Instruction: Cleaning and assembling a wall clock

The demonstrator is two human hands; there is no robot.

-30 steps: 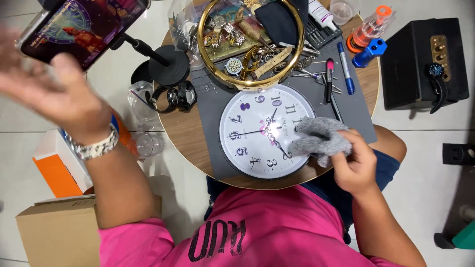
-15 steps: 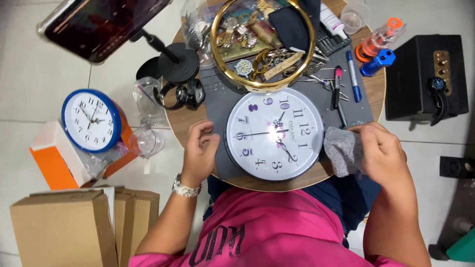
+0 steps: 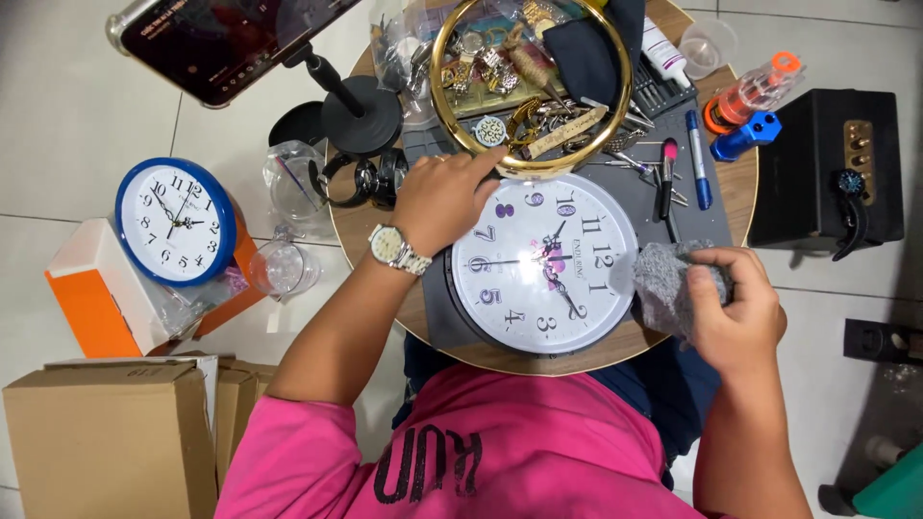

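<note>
White wall clock (image 3: 544, 264) flat at table (image 3: 370, 235) centre, face up for wiping; left hand (image 3: 440, 197) at 10 o'clock, fingers half-spread, bracing rim; right hand (image 3: 735, 308) at 3 o'clock, closed around grey cloth (image 3: 663, 284); gold ring (image 3: 531, 82) crowding 12 o'clock, pens (image 3: 697, 159) toward 1

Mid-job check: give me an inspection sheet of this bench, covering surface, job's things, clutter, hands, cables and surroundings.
Surface: round wooden table under a grey mat.
Job's things: white wall clock lying face up; gold ring behind it.
Clutter: small parts, blue pen, orange bottle.
Hands: left hand touching the gold ring; right hand has a grip on a grey cloth.
Cables: nothing seen.
Surroundings: blue clock, cardboard boxes, phone on stand, black box.
</note>
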